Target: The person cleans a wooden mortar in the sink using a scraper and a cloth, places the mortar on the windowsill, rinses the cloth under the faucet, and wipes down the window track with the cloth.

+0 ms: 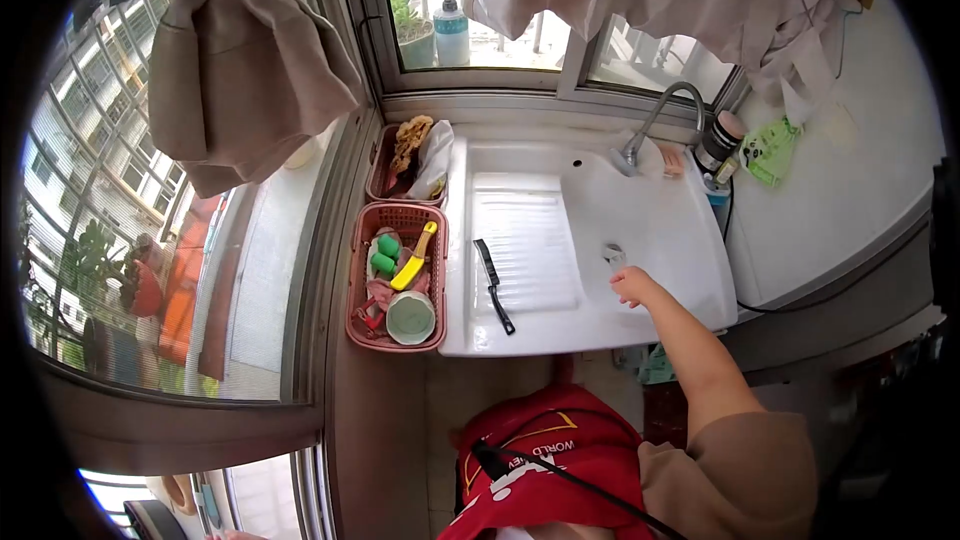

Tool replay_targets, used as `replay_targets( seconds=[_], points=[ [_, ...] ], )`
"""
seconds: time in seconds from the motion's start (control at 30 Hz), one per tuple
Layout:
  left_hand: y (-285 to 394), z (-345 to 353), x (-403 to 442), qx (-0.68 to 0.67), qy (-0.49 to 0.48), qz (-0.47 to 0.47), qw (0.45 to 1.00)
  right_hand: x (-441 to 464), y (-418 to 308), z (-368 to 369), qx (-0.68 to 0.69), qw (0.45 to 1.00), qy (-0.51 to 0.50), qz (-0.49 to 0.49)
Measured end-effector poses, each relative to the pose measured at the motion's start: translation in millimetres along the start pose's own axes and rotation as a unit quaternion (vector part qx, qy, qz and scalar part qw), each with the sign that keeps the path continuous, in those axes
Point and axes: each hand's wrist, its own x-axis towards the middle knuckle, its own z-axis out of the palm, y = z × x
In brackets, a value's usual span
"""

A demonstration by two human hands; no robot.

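Observation:
My right hand [630,286] reaches over the basin of the white sink [650,325], its fingers closed. Right at its fingertips is a small greyish, shiny thing [614,256] near the bottom of the basin; whether it is held or is part of the drain, I cannot tell. A black narrow-handled brush [492,285] lies on the ribbed drainboard to the left. At the bottom left edge, a skin-coloured sliver [236,536] may be my left hand; no fingers can be made out there.
A pink basket [352,290] left of the sink holds a yellow-handled brush [415,258], green rolls [385,254] and a pale cup [411,318]. Behind it stands another basket [378,172]. The curved faucet [640,140] rises at the back, beside a dark jar [720,143] and green bag [770,152].

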Motion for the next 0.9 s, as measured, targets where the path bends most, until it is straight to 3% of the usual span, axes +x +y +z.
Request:
replay_targets(
  seconds=[0.07,0.13,0.17,0.23,0.27,0.33,0.43,0.57,0.63,0.67,0.7,0.73,0.77,0.8,0.83,0.9],
  points=[
    [72.7,-17.6,-8.9,0.053,-0.05,0.172,0.982,39.5,22.6,5.6,-0.017,0.999,-0.039,0.009],
    [119.1,-24.6,-36.8,-0.014,-0.102,0.129,0.986,81.4,40.2,10.2,0.01,0.999,-0.033,0.035],
    [141.8,-22.4,-52.6,-0.075,-0.141,0.064,0.985,107.2,53.7,10.8,0.008,0.998,-0.049,0.028],
    [191.1,-31.0,-67.5,-0.157,-0.23,-0.005,0.961,145.2,81.5,16.5,-0.186,0.974,0.094,-0.086],
    [222.4,-30.4,-69.8,-0.184,-0.269,-0.012,0.945,156.9,80.5,16.2,-0.179,0.976,0.081,-0.097],
    [270.9,-29.4,-56.1,-0.209,-0.372,0.073,0.901,147.3,76.9,19.2,-0.096,0.97,0.213,-0.058],
    [333.1,-24.0,-46.6,-0.244,-0.433,0.109,0.861,177.4,104.2,31.4,-0.182,0.959,0.178,-0.122],
    [374.9,-32.8,-46.6,-0.236,-0.476,0.13,0.837,200.7,100.4,24.4,-0.215,0.962,0.113,-0.123],
    [386.0,-35.6,-48.2,-0.226,-0.5,0.136,0.825,180.3,78.5,-2.0,-0.065,0.989,0.064,-0.12],
    [391.1,-34.3,-50.5,-0.225,-0.518,0.137,0.814,182.2,73.0,-10.7,-0.065,0.99,0.061,-0.113],
    [397.3,-32.5,-53.4,-0.217,-0.527,0.124,0.812,186.3,68.6,-21.4,0.142,0.987,-0.037,-0.06],
    [405.3,-28.7,-56.2,-0.22,-0.53,0.124,0.809,188.1,64.6,-32.5,0.342,0.931,-0.128,-0.007],
    [414.5,-23.2,-58.3,-0.226,-0.545,0.129,0.797,180.6,58.4,-47.2,0.341,0.932,-0.123,-0.004],
    [424.1,-17.4,-60.1,-0.232,-0.559,0.135,0.784,170.0,54.2,-63.0,0.511,0.835,-0.204,0.013],
    [434.5,-12.0,-61.8,-0.237,-0.562,0.135,0.781,158.4,50.5,-76.9,0.659,0.7,-0.274,0.028],
    [457.1,0.7,-66.2,-0.256,-0.567,0.178,0.762,145.4,45.4,-95.7,0.673,0.675,-0.301,-0.005]
  ],
)
